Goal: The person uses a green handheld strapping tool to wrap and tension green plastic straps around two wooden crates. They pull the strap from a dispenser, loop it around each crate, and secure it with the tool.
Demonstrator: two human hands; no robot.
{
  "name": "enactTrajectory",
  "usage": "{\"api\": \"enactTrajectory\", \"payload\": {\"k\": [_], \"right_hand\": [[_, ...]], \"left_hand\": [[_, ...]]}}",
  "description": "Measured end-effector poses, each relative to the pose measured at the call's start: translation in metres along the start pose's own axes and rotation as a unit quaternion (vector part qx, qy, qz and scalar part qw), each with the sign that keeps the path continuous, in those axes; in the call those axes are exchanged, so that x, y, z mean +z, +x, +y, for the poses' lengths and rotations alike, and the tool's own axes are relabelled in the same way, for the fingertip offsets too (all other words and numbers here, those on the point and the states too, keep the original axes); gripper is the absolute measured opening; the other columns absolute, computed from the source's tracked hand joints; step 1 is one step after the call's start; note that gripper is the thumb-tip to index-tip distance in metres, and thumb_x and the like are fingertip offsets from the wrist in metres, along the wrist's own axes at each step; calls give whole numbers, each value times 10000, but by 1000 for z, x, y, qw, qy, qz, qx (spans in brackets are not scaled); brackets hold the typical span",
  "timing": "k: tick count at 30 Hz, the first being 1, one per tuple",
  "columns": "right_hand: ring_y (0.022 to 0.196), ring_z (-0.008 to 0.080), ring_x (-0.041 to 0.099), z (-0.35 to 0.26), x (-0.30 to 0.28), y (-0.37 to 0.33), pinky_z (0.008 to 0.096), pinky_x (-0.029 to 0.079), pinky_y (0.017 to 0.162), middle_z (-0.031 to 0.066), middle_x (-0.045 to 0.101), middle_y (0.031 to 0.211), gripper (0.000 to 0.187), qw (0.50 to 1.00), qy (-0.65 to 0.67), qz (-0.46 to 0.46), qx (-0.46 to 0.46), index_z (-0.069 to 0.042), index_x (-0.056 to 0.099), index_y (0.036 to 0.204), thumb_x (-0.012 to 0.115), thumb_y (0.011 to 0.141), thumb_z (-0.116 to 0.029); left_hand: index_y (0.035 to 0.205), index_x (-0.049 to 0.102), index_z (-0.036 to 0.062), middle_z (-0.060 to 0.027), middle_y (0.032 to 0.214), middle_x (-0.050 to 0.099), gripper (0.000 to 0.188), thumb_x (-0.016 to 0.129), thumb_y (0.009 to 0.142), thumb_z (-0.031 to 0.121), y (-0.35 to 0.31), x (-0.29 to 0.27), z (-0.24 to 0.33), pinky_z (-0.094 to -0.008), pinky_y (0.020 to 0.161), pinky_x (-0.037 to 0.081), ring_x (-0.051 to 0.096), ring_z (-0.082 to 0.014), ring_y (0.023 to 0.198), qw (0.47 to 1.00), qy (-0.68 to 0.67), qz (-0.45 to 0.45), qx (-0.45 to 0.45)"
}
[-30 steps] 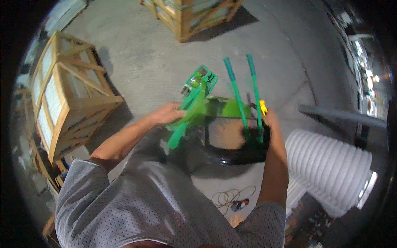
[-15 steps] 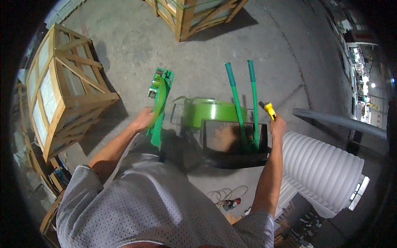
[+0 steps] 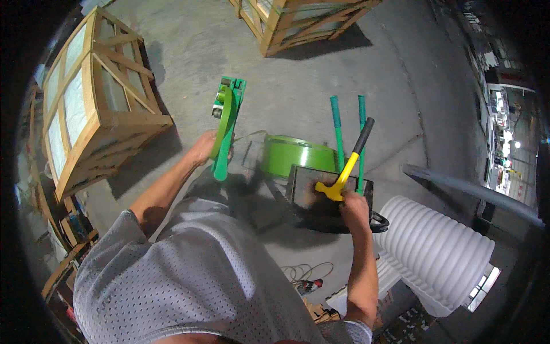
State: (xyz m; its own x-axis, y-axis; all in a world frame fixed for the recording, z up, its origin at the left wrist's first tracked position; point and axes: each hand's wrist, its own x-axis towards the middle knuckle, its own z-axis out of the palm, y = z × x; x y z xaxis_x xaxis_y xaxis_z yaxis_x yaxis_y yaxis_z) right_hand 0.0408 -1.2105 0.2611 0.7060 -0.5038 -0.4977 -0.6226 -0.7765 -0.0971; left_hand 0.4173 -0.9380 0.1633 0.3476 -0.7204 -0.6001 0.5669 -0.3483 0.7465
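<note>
My left hand point(image 3: 205, 148) is closed round a green strapping tensioner point(image 3: 220, 167), held upright over the floor. The tensioner's curved lever stands beside its body, and some of my fingers are hidden behind it. My right hand point(image 3: 356, 209) grips a yellow hammer point(image 3: 347, 167) near its head, with the black grip pointing up and away. It is over the right side of a dark open tray point(image 3: 305, 192). Two long green tool handles point(image 3: 337, 117) rise from the tray beside the hammer. Behind the tray stands a coil of green strap point(image 3: 299, 156), its thin loose end reaching left toward the tensioner.
Wooden crates stand at the left point(image 3: 86, 114) and the far middle point(image 3: 281, 28). A white ribbed foam roll point(image 3: 438, 249) lies at the right, near a grey pipe point(image 3: 470, 186). A red and black tool with a cord point(image 3: 309, 286) lies on the floor near me.
My right hand has moved left and nearer, down to the tray; the hammer has swung so its black grip points up. My left hand still holds the tensioner. The view has shifted slightly.
</note>
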Motion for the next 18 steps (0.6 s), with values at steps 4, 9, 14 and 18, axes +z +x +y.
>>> {"api": "enactTrajectory", "payload": {"k": [4, 9, 14, 18], "right_hand": [[889, 395, 623, -6, 12, 27, 447, 506, 758, 227, 652, 910, 225, 983, -35, -170, 51, -44, 655, 960, 621, 749, -113], [923, 385, 622, -46, -10, 42, 437, 500, 780, 229, 655, 948, 340, 975, 206, 71, 46, -40, 660, 988, 572, 856, -340], [883, 173, 641, -134, -10, 60, 279, 492, 777, 113, 671, 979, 310, 832, 552, 34, -35, 46, 569, 1138, 564, 926, -180], [1018, 213, 608, -208, -1, 68, 307, 503, 805, 167, 606, 1142, 417, 721, 693, -11, -29, 38, 504, 1229, 454, 985, -296]], "left_hand": [[895, 614, 1, -95, 724, 606, 288, 583, 913, 287, 2, -10, -7, -319, 558, 498, 598, -185, 607, 998, -51, -23, 25], [902, 613, 34, -67, 745, 615, 269, 565, 924, 297, 12, -27, -36, -309, 573, 487, 602, -167, 633, 996, 64, -38, 55], [950, 615, 28, -22, 739, 587, 291, 532, 929, 306, 7, -18, -34, -293, 589, 464, 542, -95, 682, 967, 236, -40, 83], [948, 654, 0, -165, 760, 664, 427, 545, 893, 409, -15, 14, -17, -409, 645, 501, 639, -235, 699, 946, 304, -24, 110]]}}
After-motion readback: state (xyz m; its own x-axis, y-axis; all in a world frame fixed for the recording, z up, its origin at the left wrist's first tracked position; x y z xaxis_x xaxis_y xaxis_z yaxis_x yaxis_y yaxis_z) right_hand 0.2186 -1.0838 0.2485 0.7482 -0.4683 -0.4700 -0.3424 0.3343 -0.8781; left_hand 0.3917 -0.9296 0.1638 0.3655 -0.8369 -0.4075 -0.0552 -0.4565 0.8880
